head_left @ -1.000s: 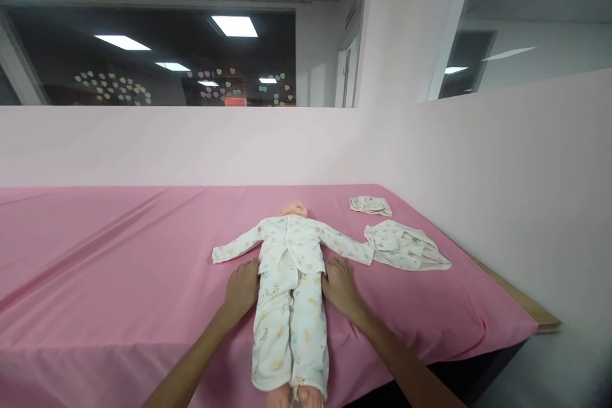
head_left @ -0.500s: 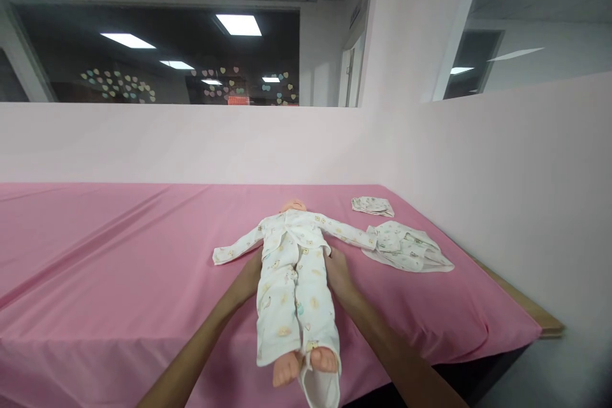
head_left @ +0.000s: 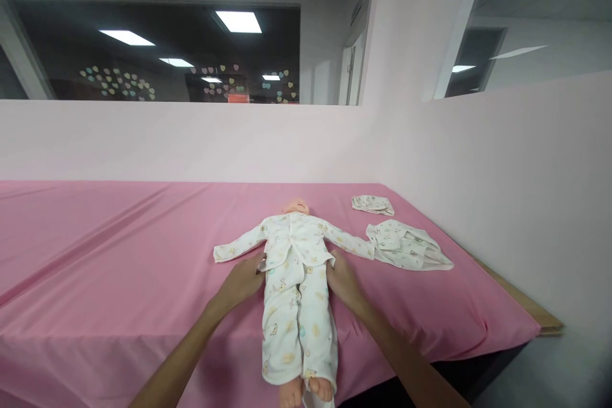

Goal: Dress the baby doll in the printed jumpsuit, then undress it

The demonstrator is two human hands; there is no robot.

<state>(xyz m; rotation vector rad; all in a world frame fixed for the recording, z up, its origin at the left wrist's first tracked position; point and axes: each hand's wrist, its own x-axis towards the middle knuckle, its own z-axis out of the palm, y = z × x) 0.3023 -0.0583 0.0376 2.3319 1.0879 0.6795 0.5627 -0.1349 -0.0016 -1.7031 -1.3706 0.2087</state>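
A baby doll (head_left: 296, 268) lies on its back along the middle of a bench draped in a pink sheet (head_left: 119, 255), its head toward the far wall and its 2 bare feet at the near edge. It wears a white printed top and matching white printed trousers (head_left: 296, 325), with both sleeves spread out to the sides.

The left hand (head_left: 241, 280) lies against the doll's waist on its left side, fingers reaching to the hem of the top where it meets the trousers. The grip here is narrow, fingers close together and pressed to the cloth; whether they pinch any fabric cannot be told. The right hand (head_left: 342, 279) lies against the other side of the waist, just below the right sleeve, fingers likewise close together and laid on the cloth, with no clear hold to be seen. Both forearms run from the lower edge of the view up to the doll, 1 on each side of its legs.

To the right of the doll, just beyond the end of its sleeve, lies a loose heap of printed baby clothes (head_left: 406, 248). Farther back, near the wall, lies a small folded piece of the same cloth (head_left: 373, 204). A pale pink partition (head_left: 502, 191) rises behind and to the right of the bench.
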